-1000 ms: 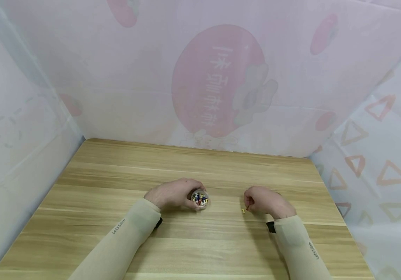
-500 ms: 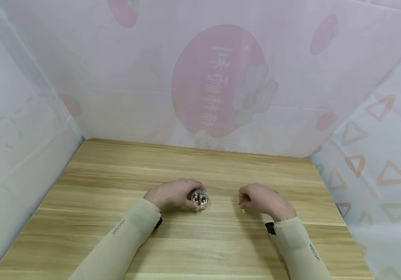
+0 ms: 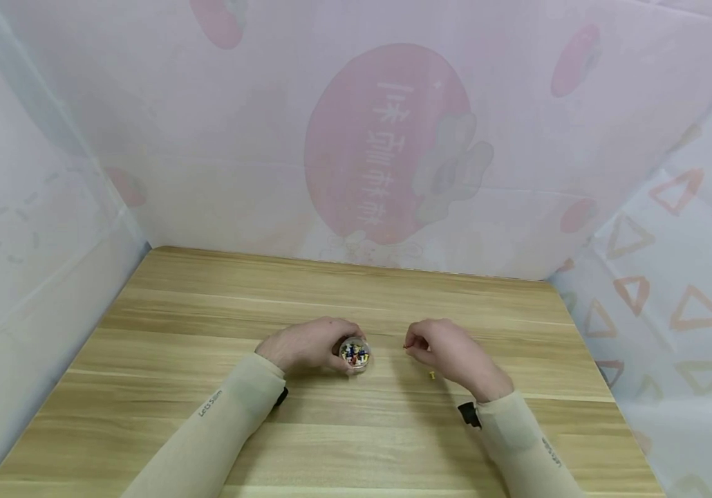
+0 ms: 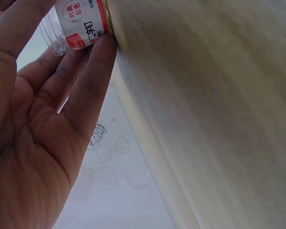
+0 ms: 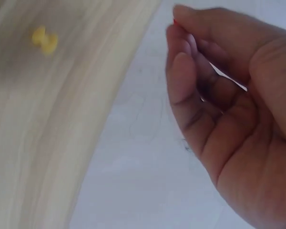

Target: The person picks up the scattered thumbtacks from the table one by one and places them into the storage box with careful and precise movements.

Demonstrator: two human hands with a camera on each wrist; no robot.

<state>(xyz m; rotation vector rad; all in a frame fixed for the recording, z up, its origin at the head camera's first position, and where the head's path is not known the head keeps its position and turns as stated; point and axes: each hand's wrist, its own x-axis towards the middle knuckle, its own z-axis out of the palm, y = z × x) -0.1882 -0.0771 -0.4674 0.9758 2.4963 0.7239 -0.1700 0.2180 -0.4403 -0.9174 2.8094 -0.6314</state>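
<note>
My left hand [image 3: 309, 344] grips a small clear round jar [image 3: 356, 363] standing on the table, thumb and fingers around its sides. Push pins [image 3: 354, 353] in blue, yellow, white and red lie inside it. The left wrist view shows a printed white and red label [image 4: 78, 21] on the jar's wall. To the right of the jar, my right hand [image 3: 455, 354] pinches a red push pin [image 5: 175, 22] between thumb and fingertip; only a sliver of red shows. One yellow push pin [image 3: 432, 375] lies on the table below that hand, and appears blurred in the right wrist view.
The wood-grain table [image 3: 356, 429] runs back to a pale printed cloth [image 3: 256, 173] hung behind it. Similar cloth [image 3: 692, 346] hangs along the right side and the left side.
My right hand has lifted the red push pin off the table and moved left toward the jar, leaving the yellow pin behind. The left hand and jar have stayed still.
</note>
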